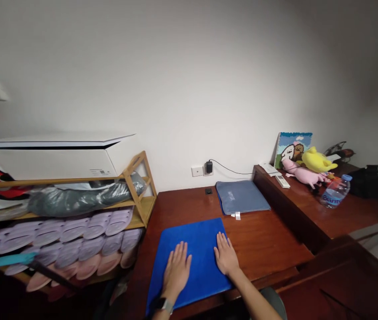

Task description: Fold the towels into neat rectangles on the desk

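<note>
A flat blue cloth or mat [202, 275] lies spread on the reddish-brown wooden desk [182, 205]. On its left part rests my left hand [176, 272], palm down with the fingers stretched out; a watch [164, 305] is on that wrist. My right hand [226, 255] lies flat near the cloth's right edge, fingers extended. Neither hand grips anything. Behind them, toward the wall, sits a folded grey-blue cloth piece [242, 198] with a blue underside, pale lettering and white tags at its front edge.
Left of the desk stands a wooden rack [142, 195] with lilac slippers [97, 223] and a white box [52, 162] on top. A raised surface at right holds a plastic bottle [335, 193], plush toys [318, 161] and a remote [282, 182]. A black plug [209, 166] trails a cable.
</note>
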Tool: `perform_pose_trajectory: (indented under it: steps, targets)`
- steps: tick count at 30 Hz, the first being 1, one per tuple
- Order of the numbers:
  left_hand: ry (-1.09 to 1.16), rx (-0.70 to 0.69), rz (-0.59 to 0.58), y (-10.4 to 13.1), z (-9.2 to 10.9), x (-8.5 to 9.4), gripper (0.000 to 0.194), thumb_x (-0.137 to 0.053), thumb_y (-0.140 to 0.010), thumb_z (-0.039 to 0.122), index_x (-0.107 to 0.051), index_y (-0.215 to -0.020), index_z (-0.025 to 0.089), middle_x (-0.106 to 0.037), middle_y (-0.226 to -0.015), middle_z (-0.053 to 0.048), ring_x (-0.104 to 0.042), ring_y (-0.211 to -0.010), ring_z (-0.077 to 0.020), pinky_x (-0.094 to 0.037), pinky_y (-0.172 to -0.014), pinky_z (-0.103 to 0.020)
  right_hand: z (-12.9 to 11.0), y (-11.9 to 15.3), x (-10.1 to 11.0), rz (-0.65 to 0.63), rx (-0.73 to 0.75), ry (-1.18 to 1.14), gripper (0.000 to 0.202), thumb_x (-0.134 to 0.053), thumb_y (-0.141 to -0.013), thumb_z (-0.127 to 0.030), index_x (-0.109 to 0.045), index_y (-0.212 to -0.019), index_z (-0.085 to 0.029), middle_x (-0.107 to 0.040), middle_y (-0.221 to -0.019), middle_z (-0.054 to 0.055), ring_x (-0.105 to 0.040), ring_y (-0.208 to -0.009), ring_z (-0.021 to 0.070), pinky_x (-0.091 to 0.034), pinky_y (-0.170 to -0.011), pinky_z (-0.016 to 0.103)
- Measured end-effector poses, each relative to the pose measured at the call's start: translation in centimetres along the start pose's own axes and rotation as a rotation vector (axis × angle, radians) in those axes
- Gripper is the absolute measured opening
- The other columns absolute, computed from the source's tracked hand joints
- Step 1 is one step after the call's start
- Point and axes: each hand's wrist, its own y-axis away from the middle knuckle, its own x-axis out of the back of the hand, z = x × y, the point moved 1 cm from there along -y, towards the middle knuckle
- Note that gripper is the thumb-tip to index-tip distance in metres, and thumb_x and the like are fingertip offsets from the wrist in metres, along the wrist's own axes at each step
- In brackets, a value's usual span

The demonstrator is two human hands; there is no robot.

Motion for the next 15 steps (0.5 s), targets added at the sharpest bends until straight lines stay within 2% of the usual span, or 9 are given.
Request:
perform_pose_trajectory:
  steps: [2,4,6,8,11,15]
  targets:
    - [-0.046,0.104,0.037,1.7,-4.2,0.7,0.07,-0.026,-0.108,0.051,-0.049,-0.165,0.016,-0.051,-0.17,-0.014,-0.047,-0.159,-0.0337,-0.039,-0.13,-0.059,-0.3,-0.2,0.4,-0.019,-0.008,-0.001,0.069,-0.023,-0.114,-0.044,-0.028,-0.174,-0.011,-0.023,-0.179,0.007,-0.022,-0.168,0.0239,-0.022,-0.138,0.043]
    - [-0.072,0.149,0.053,2.7,-6.5,1.4,0.074,-0.024,-0.107,0.052,-0.048,-0.165,0.013,-0.05,-0.171,-0.015,-0.047,-0.159,-0.034,-0.038,-0.131,-0.058,-0.5,-0.2,0.9,-0.043,-0.017,-0.001,0.069,-0.024,-0.113,-0.042,-0.028,-0.174,-0.01,-0.023,-0.179,0.008,-0.022,-0.168,0.0242,-0.022,-0.138,0.045]
    - [-0.079,0.154,0.056,3.1,-6.9,1.8,0.075,-0.024,-0.107,0.053,-0.048,-0.165,0.011,-0.05,-0.171,-0.016,-0.046,-0.16,-0.0336,-0.038,-0.131,-0.056,-0.5,0.0,1.1,-0.054,-0.027,0.003,0.069,-0.024,-0.113,-0.041,-0.028,-0.174,-0.009,-0.023,-0.179,0.009,-0.023,-0.168,0.0244,-0.021,-0.138,0.045]
    - [-0.078,0.152,0.068,3.1,-6.4,1.9,0.076,-0.024,-0.107,0.053,-0.048,-0.165,0.012,-0.052,-0.17,-0.016,-0.045,-0.16,-0.0335,-0.038,-0.131,-0.056,-0.4,0.6,1.0,-0.053,-0.043,0.009,0.069,-0.023,-0.113,-0.042,-0.028,-0.174,-0.009,-0.023,-0.179,0.008,-0.022,-0.168,0.0244,-0.021,-0.138,0.044]
    - [-0.069,0.15,0.094,2.8,-5.8,1.6,0.077,-0.023,-0.107,0.055,-0.048,-0.165,0.012,-0.055,-0.167,-0.017,-0.046,-0.159,-0.0339,-0.038,-0.131,-0.056,0.0,2.1,0.2,-0.022,-0.051,0.017,0.069,-0.021,-0.113,-0.044,-0.03,-0.173,-0.011,-0.023,-0.179,0.008,-0.022,-0.168,0.0237,-0.021,-0.138,0.042]
    - [-0.062,0.147,0.111,2.3,-6.3,1.2,0.078,-0.024,-0.106,0.057,-0.048,-0.165,0.013,-0.056,-0.167,-0.017,-0.047,-0.158,-0.0349,-0.04,-0.129,-0.057,0.2,2.8,-0.3,-0.014,-0.031,0.014,0.07,-0.021,-0.114,-0.047,-0.03,-0.173,-0.012,-0.023,-0.179,0.008,-0.023,-0.168,0.0239,-0.022,-0.138,0.043]
